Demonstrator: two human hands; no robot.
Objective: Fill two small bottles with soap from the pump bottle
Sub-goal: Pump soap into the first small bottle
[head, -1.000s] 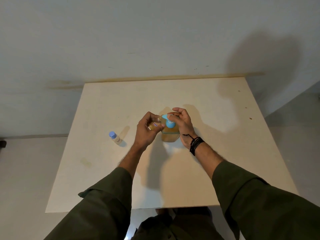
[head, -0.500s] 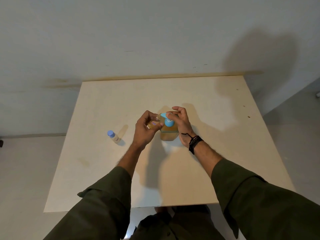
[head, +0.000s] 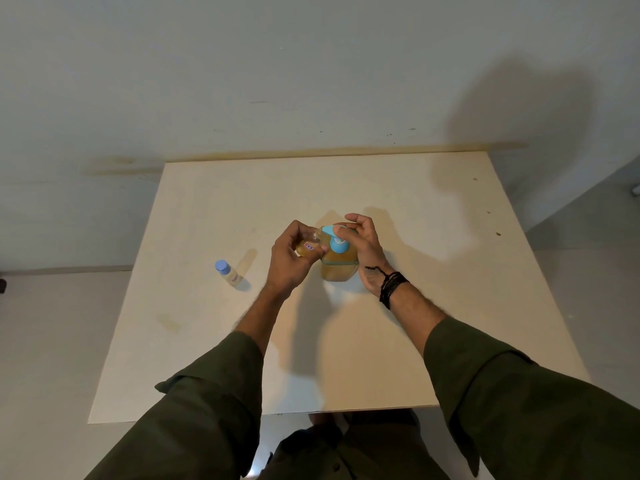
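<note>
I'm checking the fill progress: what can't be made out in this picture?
- Head view: the mouth of the small clear bottle is hidden by the left hand.
- Its soap level: partly covered by fingers.
- Label print on the capped small bottle: too small.
- Pump bottle right side: hidden by the right hand.

left hand: grips a small bottle tilted, its mouth at the pump spout
right hand: thumb on the blue pump head of the pump bottle
pump bottle: upright on the tabletop, amber soap inside
capped bottle: stands apart, off to the left, blue cap on
</note>
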